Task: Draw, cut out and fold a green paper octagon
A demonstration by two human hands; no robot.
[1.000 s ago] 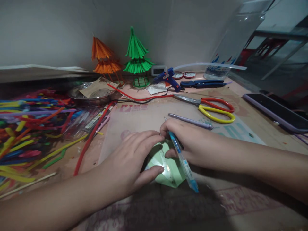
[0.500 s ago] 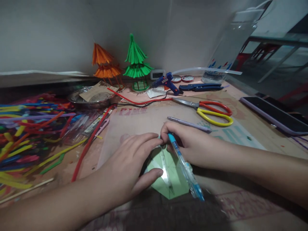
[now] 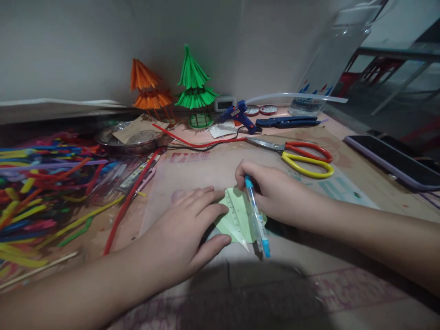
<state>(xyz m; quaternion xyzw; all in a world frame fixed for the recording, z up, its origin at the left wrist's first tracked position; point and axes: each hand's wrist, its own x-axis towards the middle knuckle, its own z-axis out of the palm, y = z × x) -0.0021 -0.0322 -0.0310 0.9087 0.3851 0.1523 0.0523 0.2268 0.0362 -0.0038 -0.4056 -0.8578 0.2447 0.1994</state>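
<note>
My left hand (image 3: 187,229) lies flat, fingers spread, pressing a clear ruler (image 3: 237,217) onto a light green paper piece (image 3: 229,220) on the table. My right hand (image 3: 271,192) is closed on a blue pen (image 3: 256,220), its tip touching the paper's upper edge beside the ruler. Both hands sit close together over a translucent plastic sheet (image 3: 206,169).
Yellow and red scissors (image 3: 302,156) lie behind my right hand. A blue glue gun (image 3: 239,114), green (image 3: 194,87) and orange (image 3: 147,89) paper trees stand at the back wall. Several coloured sticks (image 3: 41,183) are piled at left. A phone (image 3: 392,160) lies at right.
My right hand has slid the pen up and away along the ruler. The green paper and ruler now sit a little farther from me. The purple pen behind my right hand is now hidden.
</note>
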